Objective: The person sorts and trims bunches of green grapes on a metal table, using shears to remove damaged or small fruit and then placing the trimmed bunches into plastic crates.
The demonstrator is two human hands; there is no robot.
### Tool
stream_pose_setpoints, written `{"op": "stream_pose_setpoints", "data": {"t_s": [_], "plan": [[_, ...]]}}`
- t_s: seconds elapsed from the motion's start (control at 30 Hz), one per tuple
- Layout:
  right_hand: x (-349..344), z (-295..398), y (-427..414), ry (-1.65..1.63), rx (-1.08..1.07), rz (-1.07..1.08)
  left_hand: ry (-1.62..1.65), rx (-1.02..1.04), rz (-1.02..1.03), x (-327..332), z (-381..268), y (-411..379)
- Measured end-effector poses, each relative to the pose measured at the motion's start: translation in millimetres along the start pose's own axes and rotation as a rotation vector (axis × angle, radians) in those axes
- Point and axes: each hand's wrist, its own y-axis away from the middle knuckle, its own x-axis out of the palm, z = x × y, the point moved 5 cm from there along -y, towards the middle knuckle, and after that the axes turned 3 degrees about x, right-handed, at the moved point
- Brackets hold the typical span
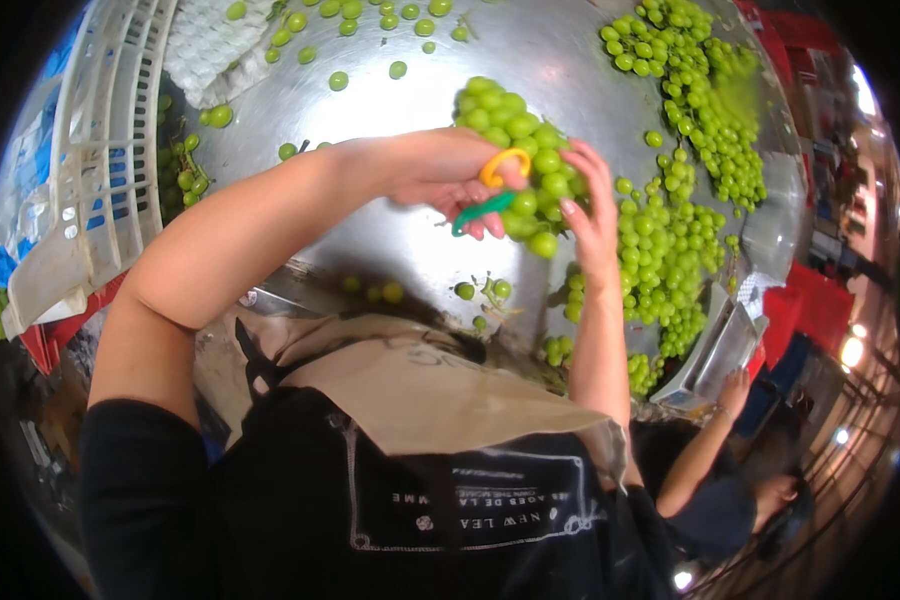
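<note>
A bunch of green grapes (529, 142) is held up above the metal tabletop (345, 112). My right hand (592, 199) grips it from the right side, fingers curled around the berries. In my left hand (469, 180) is a pair of small scissors (487, 210) with a yellow loop and a green handle, close against the left of the bunch. Their blades are hidden, so I cannot tell whether they are open. Below the bunch, loose grapes (465, 291) and a bit of stem lie near the table's front edge.
More grape bunches (664, 255) cover the table's right side. Single grapes (397, 70) are scattered at the back. A white plastic crate (112, 135) stands at the left beside white foam netting (214, 45). A metal container (694, 360) and another person's arm (697, 450) are at the right.
</note>
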Motion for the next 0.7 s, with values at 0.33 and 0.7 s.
{"op": "stream_pose_setpoints", "data": {"t_s": [0.33, 0.7], "plan": [[-15.2, -17.1, 72.9, -0.063, 0.429, -0.325, -0.334, -0.059, -0.072, 4.0, -10.1, 70.9], [4.3, -47.9, 91.4, -0.049, 0.56, -0.3, -0.364, -0.095, -0.151, 91.7, 24.5, 29.0]]}}
